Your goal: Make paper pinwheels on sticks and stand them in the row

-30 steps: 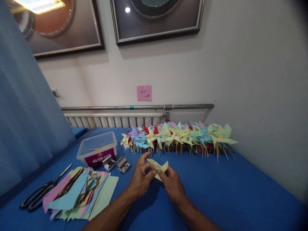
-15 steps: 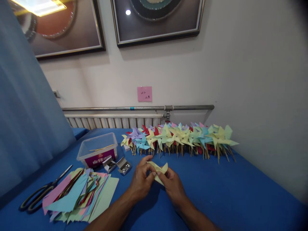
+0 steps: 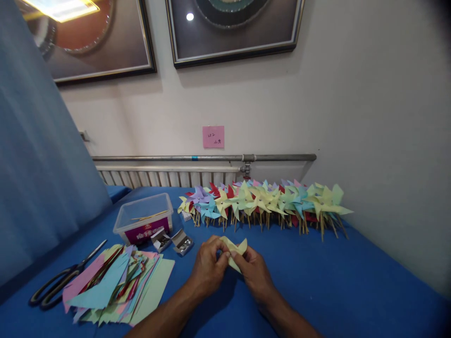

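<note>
Blue surface (image 3: pixel 334 281) carries all items; its near edge is cut off at the bottom of the view, as are both forearms. Landmark: the row of paper pinwheels (image 3: pixel 264 202) standing along the far side of the surface by the wall.

In front of and to the left of that row, a fanned stack of coloured paper sheets (image 3: pixel 116 281) lies flat; the lower sheets are covered by those above. Left of the stack, black-handled scissors (image 3: pixel 59 279). A clear plastic tub (image 3: pixel 143 217) sits just left of the row's left end; its contents are hard to make out beyond thin sticks. Two small open boxes (image 3: pixel 172 240) lie just in front of the tub, holding small metal pieces too small to identify.

In front of the row's left half, left hand (image 3: pixel 207 267) and right hand (image 3: pixel 255 272) meet around a pale yellow folded paper piece (image 3: pixel 235 248). Fingers of both hands are pinched on it, thumbs and forefingers closed at its centre; its lower part is hidden behind them. The piece is held just above the surface, apart from the row.
</note>
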Demonstrator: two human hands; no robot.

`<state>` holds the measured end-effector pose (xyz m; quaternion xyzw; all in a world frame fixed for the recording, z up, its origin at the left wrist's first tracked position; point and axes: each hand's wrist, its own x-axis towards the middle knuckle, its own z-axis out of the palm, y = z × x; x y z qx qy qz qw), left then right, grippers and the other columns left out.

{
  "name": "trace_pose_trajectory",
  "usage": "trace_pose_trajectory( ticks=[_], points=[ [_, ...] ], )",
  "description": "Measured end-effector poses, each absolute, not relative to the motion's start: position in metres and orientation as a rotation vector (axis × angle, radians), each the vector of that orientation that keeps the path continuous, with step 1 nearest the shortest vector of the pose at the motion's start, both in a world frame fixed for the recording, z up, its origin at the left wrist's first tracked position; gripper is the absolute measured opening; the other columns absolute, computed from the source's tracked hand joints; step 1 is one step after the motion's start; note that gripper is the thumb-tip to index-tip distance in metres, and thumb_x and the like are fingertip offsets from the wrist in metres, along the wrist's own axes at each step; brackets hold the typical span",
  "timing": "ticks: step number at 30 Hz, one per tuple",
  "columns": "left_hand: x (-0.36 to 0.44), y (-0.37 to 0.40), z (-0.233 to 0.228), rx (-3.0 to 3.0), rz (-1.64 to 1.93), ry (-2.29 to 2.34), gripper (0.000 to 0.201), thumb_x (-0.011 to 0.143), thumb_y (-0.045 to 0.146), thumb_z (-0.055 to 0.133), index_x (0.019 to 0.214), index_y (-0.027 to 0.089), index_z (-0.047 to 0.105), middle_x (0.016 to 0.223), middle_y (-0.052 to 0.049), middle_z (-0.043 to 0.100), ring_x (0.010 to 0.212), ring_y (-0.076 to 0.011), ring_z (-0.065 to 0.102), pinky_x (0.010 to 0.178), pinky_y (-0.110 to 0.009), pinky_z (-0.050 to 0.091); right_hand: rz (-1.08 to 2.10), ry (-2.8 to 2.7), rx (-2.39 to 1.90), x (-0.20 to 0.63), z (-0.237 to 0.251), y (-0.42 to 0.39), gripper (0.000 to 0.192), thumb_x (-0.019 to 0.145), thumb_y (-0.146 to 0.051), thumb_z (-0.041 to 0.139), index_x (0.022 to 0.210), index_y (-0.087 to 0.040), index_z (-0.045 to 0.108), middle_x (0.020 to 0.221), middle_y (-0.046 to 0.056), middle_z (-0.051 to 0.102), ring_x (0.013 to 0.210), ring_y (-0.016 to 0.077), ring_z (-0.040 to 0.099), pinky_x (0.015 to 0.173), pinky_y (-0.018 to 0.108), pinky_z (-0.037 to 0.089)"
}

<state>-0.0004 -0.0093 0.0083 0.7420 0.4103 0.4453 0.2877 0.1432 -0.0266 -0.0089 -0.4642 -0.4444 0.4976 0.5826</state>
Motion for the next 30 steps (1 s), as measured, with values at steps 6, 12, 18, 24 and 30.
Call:
trace_pose_trajectory(
  ticks=[6, 12, 18, 24, 30],
  points=[
    [-0.002, -0.011, 0.011, 1.916, 1.250, 1.067, 0.011, 0.081, 0.013, 0.057, 0.072, 0.019, 0.061, 0.103, -0.005, 0.067, 0.096, -0.0192, 0.063, 0.084, -0.030, 0.047, 1.178, -1.046, -1.067, 0.145, -0.011, -0.027, 0.048, 0.069, -0.058, 0.081, 0.090, -0.016, 0.074, 0.076, 0.004, 0.074, 0.066, 0.0194, 0.061, 0.064, 0.029, 0.046],
    [-0.001, -0.009, 0.009, 1.915, 1.194, 1.107, 0.012, 0.082, 0.017, 0.057, 0.070, 0.019, 0.058, 0.075, 0.000, 0.062, 0.075, -0.0153, 0.058, 0.073, -0.026, 0.043, 1.161, -1.052, -1.069, 0.145, -0.009, -0.027, 0.048, 0.068, -0.058, 0.082, 0.091, -0.016, 0.075, 0.080, 0.006, 0.076, 0.070, 0.0219, 0.065, 0.065, 0.030, 0.049],
    [-0.001, -0.010, 0.009, 1.909, 1.177, 1.150, 0.010, 0.081, 0.017, 0.057, 0.071, 0.019, 0.058, 0.075, 0.001, 0.061, 0.072, -0.0140, 0.055, 0.069, -0.025, 0.040, 1.153, -1.056, -1.071, 0.143, -0.006, -0.027, 0.049, 0.068, -0.057, 0.082, 0.095, -0.016, 0.077, 0.081, 0.007, 0.078, 0.075, 0.0254, 0.068, 0.068, 0.033, 0.052],
    [-0.002, -0.011, 0.013, 1.919, 1.139, 1.161, 0.008, 0.080, 0.016, 0.056, 0.072, 0.018, 0.059, 0.075, 0.000, 0.062, 0.070, -0.0142, 0.055, 0.067, -0.025, 0.039, 1.188, -1.040, -1.060, 0.143, -0.004, -0.028, 0.047, 0.067, -0.053, 0.083, 0.096, -0.016, 0.076, 0.083, 0.007, 0.078, 0.077, 0.0256, 0.069, 0.067, 0.032, 0.051],
    [-0.002, -0.011, 0.012, 1.911, 1.144, 1.164, 0.009, 0.079, 0.015, 0.056, 0.071, 0.018, 0.059, 0.073, 0.001, 0.062, 0.070, -0.0136, 0.055, 0.066, -0.024, 0.040, 1.201, -1.078, -1.044, 0.149, -0.017, -0.023, 0.047, 0.069, -0.055, 0.081, 0.093, -0.015, 0.075, 0.082, 0.006, 0.077, 0.069, 0.0207, 0.065, 0.063, 0.029, 0.048]
  ],
)
